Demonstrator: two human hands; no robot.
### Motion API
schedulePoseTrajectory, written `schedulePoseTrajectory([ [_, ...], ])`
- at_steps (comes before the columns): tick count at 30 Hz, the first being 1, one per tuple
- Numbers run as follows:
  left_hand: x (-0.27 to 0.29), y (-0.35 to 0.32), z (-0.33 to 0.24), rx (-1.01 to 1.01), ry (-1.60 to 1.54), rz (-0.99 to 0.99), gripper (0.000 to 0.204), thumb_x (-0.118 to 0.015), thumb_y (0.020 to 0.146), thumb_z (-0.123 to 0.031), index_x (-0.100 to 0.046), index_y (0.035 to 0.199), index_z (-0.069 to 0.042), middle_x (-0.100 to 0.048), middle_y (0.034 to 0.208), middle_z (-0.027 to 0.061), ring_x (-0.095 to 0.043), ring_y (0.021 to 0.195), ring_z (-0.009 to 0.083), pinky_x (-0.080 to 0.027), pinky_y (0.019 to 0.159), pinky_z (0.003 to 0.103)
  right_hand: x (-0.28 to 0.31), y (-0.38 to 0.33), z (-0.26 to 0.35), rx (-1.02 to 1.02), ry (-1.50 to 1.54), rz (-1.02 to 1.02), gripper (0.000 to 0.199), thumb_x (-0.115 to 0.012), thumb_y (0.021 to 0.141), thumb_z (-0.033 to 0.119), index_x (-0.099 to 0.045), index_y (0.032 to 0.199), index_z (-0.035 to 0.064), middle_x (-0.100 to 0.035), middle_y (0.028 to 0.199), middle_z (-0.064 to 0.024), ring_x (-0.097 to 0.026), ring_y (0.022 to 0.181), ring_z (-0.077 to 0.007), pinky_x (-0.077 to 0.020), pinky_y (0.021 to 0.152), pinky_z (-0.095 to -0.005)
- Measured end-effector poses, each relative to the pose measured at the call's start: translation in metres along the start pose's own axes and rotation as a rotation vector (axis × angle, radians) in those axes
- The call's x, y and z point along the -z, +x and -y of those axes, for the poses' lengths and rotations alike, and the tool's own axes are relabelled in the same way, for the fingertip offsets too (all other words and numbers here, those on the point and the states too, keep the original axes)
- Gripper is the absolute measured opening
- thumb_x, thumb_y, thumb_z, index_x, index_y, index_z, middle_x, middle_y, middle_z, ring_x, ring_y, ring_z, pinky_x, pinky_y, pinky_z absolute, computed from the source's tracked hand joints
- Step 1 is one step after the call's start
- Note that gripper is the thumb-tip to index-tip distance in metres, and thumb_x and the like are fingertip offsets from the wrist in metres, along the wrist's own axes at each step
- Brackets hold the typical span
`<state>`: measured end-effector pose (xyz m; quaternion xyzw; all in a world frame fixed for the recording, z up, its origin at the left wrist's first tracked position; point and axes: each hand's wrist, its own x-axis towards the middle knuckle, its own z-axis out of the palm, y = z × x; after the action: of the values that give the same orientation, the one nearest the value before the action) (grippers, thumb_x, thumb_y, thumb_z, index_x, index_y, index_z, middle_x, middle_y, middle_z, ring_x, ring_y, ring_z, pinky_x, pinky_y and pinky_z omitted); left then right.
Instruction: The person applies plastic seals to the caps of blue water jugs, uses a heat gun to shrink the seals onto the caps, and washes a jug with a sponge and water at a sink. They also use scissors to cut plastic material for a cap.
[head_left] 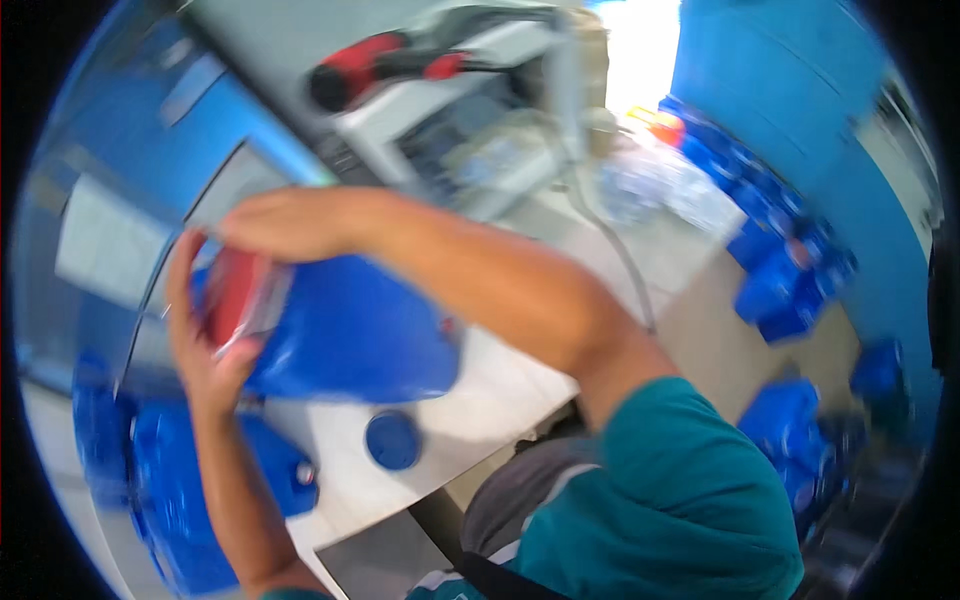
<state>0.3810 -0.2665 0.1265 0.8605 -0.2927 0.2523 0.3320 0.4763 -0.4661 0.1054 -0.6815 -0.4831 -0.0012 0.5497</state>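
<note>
A large blue plastic jug point(360, 335) stands on the white table, its mouth end toward the left. Over that end sits a red round lid point(231, 290) with a clear, shiny edge that looks like film. My left hand point(208, 340) grips the lid's left and near side, its thumb on the near edge. Across the far edge of the same lid curves my right hand point(290, 222), its fingertips blurred. A loose blue screw cap point(392, 440) lies on the table in front of the jug.
Several blue jugs point(185, 490) stand at the left, and more blue jugs point(780, 285) line the right wall. A red and black power tool point(370, 70) rests on a white shelf unit. Clear plastic bags point(650, 180) lie at the back; a dark cable point(620, 250) trails behind my right arm.
</note>
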Motion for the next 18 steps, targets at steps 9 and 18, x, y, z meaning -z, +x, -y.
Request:
schedulePoseTrajectory([
  [9,0.046,-0.002,0.04,-0.011,0.413,-0.015,0.061,-0.058,0.088,-0.018,-0.047,0.146,-0.003,-0.049,0.148,0.0171,-0.041,0.142,0.0327,-0.03,0.118,0.044,-0.071,-0.082,-0.049,-0.061,0.29,-0.642,0.061,-0.036,0.108,0.051,-0.053,0.139,0.0005,-0.059,0.136,-0.0188,-0.055,0.128,-0.0294,-0.0382,0.111,-0.0375],
  [18,0.066,0.002,0.072,-0.106,0.628,0.386,0.062,-0.071,0.086,-0.02,-0.052,0.141,0.0,-0.056,0.139,0.0206,-0.052,0.131,0.0356,-0.038,0.113,0.043,-0.128,-0.225,-0.139,-0.872,0.876,-0.746,0.1,-0.065,0.091,0.063,-0.024,0.157,0.0014,-0.054,0.141,-0.0233,-0.055,0.126,-0.0298,-0.0459,0.105,-0.0397],
])
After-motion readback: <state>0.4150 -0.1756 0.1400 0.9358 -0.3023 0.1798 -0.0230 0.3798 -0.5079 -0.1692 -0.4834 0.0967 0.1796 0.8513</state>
